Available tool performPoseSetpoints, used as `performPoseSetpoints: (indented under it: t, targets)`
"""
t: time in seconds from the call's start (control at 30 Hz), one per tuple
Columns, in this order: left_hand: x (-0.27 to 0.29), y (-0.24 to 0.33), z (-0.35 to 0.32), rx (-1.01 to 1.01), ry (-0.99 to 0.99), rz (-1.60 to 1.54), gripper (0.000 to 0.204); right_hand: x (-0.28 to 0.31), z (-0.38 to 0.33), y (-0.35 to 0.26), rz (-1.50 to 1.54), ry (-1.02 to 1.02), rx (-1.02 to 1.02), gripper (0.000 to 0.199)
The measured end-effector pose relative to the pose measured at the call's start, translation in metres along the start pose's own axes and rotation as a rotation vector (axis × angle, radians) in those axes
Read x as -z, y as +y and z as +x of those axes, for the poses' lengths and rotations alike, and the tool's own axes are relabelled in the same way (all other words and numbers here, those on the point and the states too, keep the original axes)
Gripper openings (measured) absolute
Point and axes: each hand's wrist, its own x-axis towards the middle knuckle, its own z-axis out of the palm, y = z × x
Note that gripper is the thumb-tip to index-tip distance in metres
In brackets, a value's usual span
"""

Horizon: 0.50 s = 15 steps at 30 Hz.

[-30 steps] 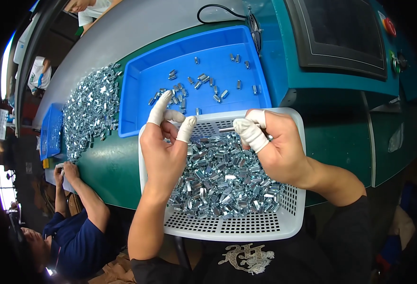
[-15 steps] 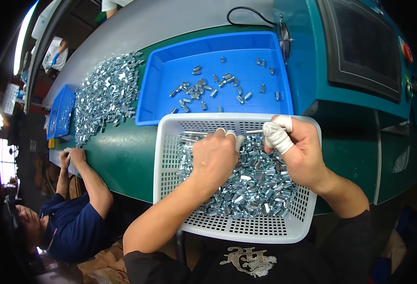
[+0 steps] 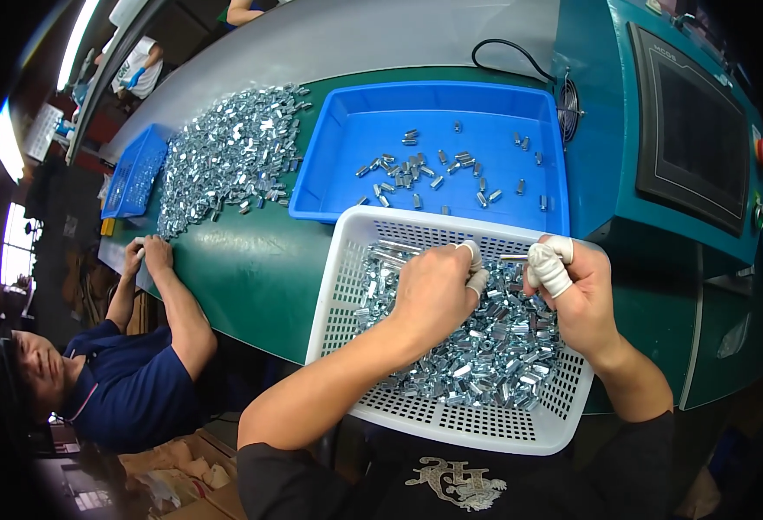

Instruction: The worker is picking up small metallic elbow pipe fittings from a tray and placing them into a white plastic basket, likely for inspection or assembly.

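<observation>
Both hands are down in the white perforated plastic basket (image 3: 451,416), which sits at the near edge of the green table (image 3: 251,269) and holds a heap of small shiny zinc-plated metal sleeves (image 3: 477,355); the left hand (image 3: 433,295) lies palm-down on the heap, fingers curled together over the pieces, though whether it grips any I cannot tell; the right hand (image 3: 572,290), its fingertips in white cots, pinches one sleeve up at the far rim. These pieces look hard, smooth and slick, light singly but heavy as a pile; best nipped across the barrel, one at a time. The basket walls are thin and likely flex; its near rim overhangs the lap. Just beyond stands the blue plastic tray (image 3: 347,165) with a few sleeves scattered in it, open floor to spare; on the right the teal machine cabinet (image 3: 607,130) closes in; to the left, a loose pile of sleeves (image 3: 225,156) and a co-worker's hand (image 3: 158,253) at the table edge.
</observation>
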Motion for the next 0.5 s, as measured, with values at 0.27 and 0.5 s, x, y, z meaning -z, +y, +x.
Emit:
performPoseSetpoints:
  t: [0.27, 0.5]
  targets:
    - [0.02, 0.002, -0.003, -0.143, 0.036, -0.775, 0.017, 0.007, 0.002, 0.004, 0.05, 0.068, -0.006, 0.031]
    - [0.023, 0.01, -0.01, -0.115, 0.009, -1.02, 0.019, 0.006, -0.001, 0.001, 0.153, 0.011, -0.072, 0.027]
